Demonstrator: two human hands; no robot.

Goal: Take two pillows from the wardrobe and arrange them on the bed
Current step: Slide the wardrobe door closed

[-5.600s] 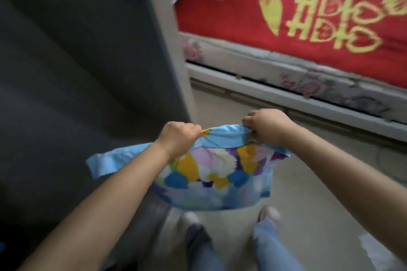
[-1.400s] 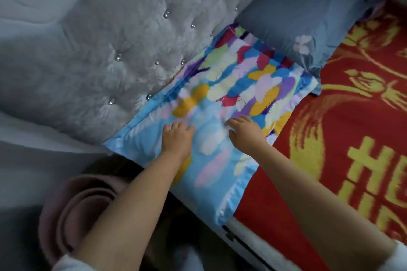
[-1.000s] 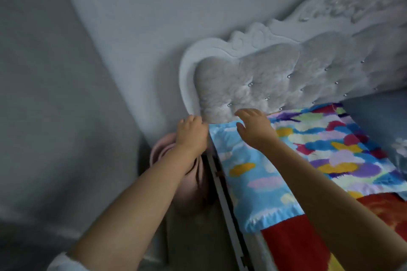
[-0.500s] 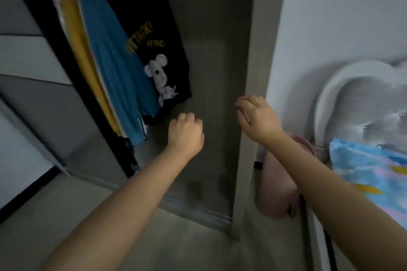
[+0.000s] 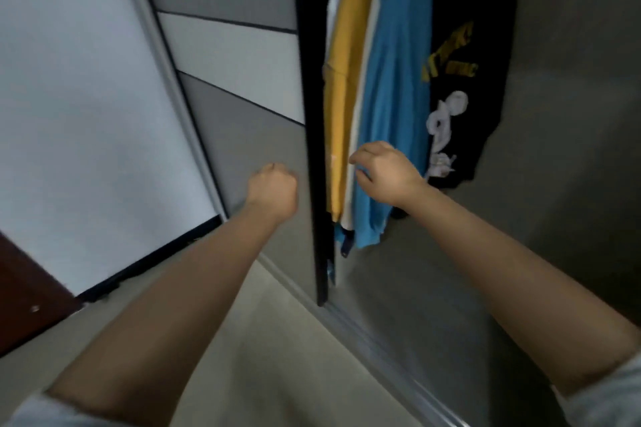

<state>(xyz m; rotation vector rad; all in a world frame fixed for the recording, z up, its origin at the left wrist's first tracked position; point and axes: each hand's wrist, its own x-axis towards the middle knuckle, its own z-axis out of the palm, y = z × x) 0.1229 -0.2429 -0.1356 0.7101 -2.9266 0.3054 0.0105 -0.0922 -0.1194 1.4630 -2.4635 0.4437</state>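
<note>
I face the open wardrobe [image 5: 555, 135]. Its sliding door [image 5: 242, 107], grey with a white band and a black edge, stands to the left. My left hand [image 5: 274, 187] is a closed fist in front of the door, holding nothing. My right hand [image 5: 385, 170] is half curled with fingers apart, right in front of the hanging blue shirt [image 5: 392, 114]; I cannot tell if it touches the cloth. No pillow and no bed are in view.
A yellow shirt [image 5: 341, 87] and a black printed shirt [image 5: 468, 73] hang beside the blue one. The wardrobe's floor track [image 5: 378, 336] runs diagonally below. A white wall [image 5: 79, 114] is at left, with a brown door corner [image 5: 27, 295] at lower left.
I let go of the colourful pillow on the bed and turned left to the wardrobe. The bed and headboard have left the view; both hands are now empty before the hanging clothes.
</note>
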